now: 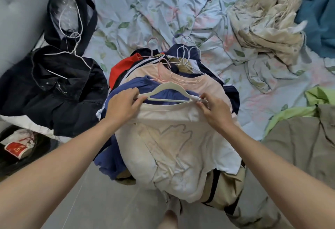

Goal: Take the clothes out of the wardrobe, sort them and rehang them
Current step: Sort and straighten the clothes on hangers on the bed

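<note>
A white T-shirt [174, 138] with a faint outline print lies on top of a pile of hung clothes at the bed's edge. A cream hanger [168, 91] lies at its neckline. My left hand [123, 105] pinches the hanger's left end together with the shirt's shoulder. My right hand [215, 109] pinches the hanger's right end and the shirt's other shoulder. Under it lie a pink shirt [199, 83] on a pink hanger, a blue garment [126, 87], a red one [121, 67] and navy striped clothes [230, 87].
Dark jackets [54, 87] on white wire hangers lie at the left against a grey headboard. The floral bedsheet [145, 11] is rumpled, with a cream blanket [262, 29], teal cloth, and green and olive garments [299, 147] at the right. Grey floor lies below.
</note>
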